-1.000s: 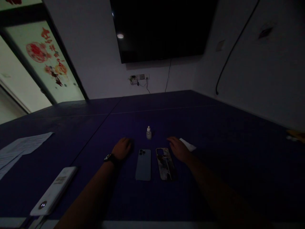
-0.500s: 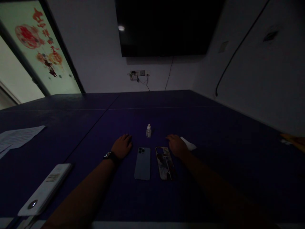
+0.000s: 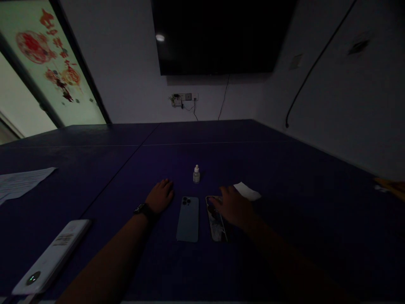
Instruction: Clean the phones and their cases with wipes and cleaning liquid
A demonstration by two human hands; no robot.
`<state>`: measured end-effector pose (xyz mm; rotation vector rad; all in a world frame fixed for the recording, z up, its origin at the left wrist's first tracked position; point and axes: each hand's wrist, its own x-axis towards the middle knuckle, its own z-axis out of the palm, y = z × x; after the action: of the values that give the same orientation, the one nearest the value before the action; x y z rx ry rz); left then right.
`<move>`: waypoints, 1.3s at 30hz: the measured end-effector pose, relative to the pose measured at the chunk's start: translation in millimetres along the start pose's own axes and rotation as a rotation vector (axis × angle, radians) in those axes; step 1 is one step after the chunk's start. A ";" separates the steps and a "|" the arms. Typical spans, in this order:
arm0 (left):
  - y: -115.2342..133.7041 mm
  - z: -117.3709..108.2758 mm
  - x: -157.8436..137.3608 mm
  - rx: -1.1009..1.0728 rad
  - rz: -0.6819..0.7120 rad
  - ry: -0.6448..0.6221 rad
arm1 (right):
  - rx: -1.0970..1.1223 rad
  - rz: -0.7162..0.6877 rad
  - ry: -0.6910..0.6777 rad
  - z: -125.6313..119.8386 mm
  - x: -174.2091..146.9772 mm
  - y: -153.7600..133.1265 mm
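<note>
My left hand point(image 3: 160, 196) lies flat on the dark blue table point(image 3: 152, 257), fingers stretched out, left of a blue smartphone point(image 3: 187, 219) that rests with its cameras up. My right hand point(image 3: 234, 204) hovers over the upper right part of a patterned phone case point(image 3: 217, 228), thumb and fingers apart; whether it touches the case I cannot tell. Behind the phone stands a small dropper bottle point(image 3: 196, 175) with a white cap. A white piece of paper point(image 3: 248, 191) lies just beyond my right hand, partly covered by it.
A white power bank-like device point(image 3: 53, 257) lies at the near left, with a cable at its lower end. Printed sheets point(image 3: 23, 183) are on the table's left side. Something yellow point(image 3: 390, 185) sits at the right edge. A large dark screen point(image 3: 221, 38) hangs on the wall.
My right hand has moved left and toward me, from beside the phone case to over it, uncovering more of the white paper. My left hand stays in place.
</note>
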<state>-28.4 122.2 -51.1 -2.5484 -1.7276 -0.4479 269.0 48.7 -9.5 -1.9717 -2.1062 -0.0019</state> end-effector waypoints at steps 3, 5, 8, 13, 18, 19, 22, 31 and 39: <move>2.5 -3.1 -1.3 0.000 -0.010 -0.006 | -0.018 0.002 -0.114 -3.1 -9.0 -16.3; 5.9 -6.1 -2.9 0.004 -0.022 -0.011 | -0.023 -0.004 -0.168 -4.2 -10.3 -23.1; 13.8 -12.9 -5.9 0.012 -0.044 -0.012 | 0.027 0.013 -0.193 -4.0 -8.5 -24.5; 34.3 -33.1 -13.0 0.041 -0.081 -0.025 | 0.636 0.127 -0.132 -0.6 -0.2 -6.8; 69.0 -49.3 -29.0 0.059 -0.140 -0.049 | 1.071 0.165 -0.133 4.9 14.6 5.5; 77.6 -50.1 -33.1 0.059 -0.164 -0.087 | 1.163 0.172 -0.162 5.9 17.2 5.3; 101.7 -49.0 -44.1 0.065 -0.200 -0.172 | 1.439 0.186 -0.289 6.6 21.7 1.3; 129.2 -54.2 -47.3 0.081 -0.167 -0.263 | 1.876 0.223 -0.340 10.5 15.8 -11.9; 97.7 -66.0 -39.1 -0.432 -0.185 -0.247 | 1.898 0.236 -0.298 0.6 15.0 -12.5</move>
<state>33.1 37.2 15.4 -2.8436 -2.1747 -0.5944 255.8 62.5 -5.1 -0.8460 -0.8583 1.6324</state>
